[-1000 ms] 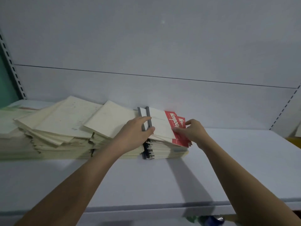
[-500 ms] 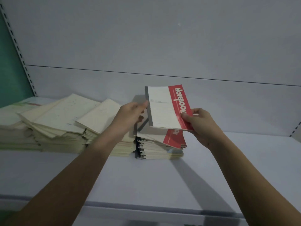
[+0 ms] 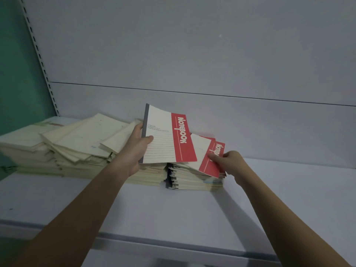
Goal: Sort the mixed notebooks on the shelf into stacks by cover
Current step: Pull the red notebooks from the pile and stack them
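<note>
My left hand (image 3: 134,149) grips a red-and-white notebook (image 3: 167,135) by its grey spine edge and holds it tilted above the piles. My right hand (image 3: 226,160) pinches the lower corner of a second red-and-white notebook (image 3: 207,157), which lies on top of the right stack (image 3: 192,180). A third red cover peeks out just behind it. To the left lie messy piles of cream-covered notebooks (image 3: 81,143), fanned out and overlapping.
The stacks sit on a pale grey shelf (image 3: 173,209) against a grey back panel. A slotted upright (image 3: 38,54) and a green wall stand at the left. Bare shelf surface extends to the right of the stacks.
The lifted notebook passed from my right hand to my left hand. My right hand dropped to the stack and took hold of another red-and-white notebook.
</note>
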